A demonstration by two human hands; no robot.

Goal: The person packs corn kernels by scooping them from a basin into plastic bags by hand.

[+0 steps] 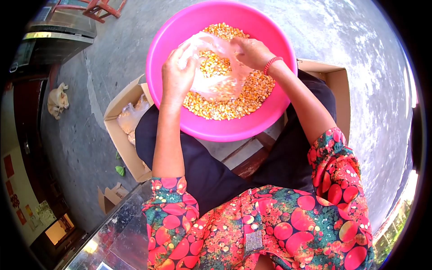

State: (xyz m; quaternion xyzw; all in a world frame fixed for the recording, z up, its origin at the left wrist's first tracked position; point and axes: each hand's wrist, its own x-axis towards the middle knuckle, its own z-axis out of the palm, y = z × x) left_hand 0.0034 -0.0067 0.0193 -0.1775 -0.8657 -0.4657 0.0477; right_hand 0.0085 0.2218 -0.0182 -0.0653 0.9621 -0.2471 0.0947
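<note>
A large pink basin stands in front of me, above my knees. Loose yellow-orange corn kernels cover much of its bottom. Inside the basin, a clear plastic bag is spread between my hands, with kernels in it or showing through it. My left hand grips the bag's left edge with fingers curled. On the opposite side, my right hand, with a red bracelet at the wrist, has its fingers closed on the bag's upper right edge. Its fingertips are partly hidden.
A cardboard box at left holds a filled plastic bag. Another cardboard box stands at right. A dog lies on the concrete floor farther left. A red wooden stool is at the top left, a glossy dark surface at lower left.
</note>
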